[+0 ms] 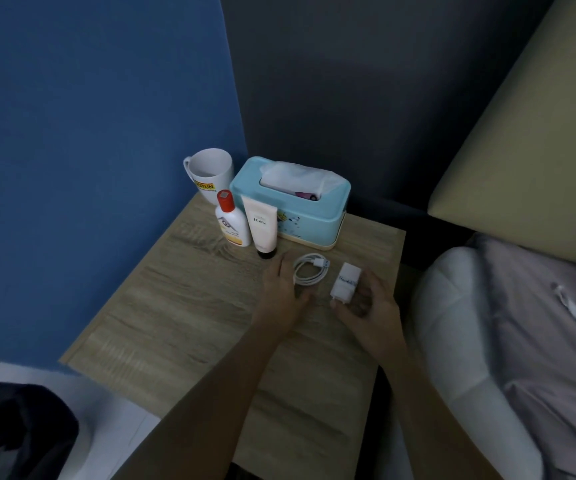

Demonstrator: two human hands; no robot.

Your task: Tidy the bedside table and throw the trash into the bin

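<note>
Where blue walls meet, a wooden bedside table [182,306] stands by a bed [521,341]. The left hand [284,289] lies loosely open against a coiled white cable [309,270]. The right hand [371,308] curls around a white charger [346,283].

Matt wood-grain table [189,306]; glossy plastic tissue box [310,220]; ceramic mug [208,171].
</note>
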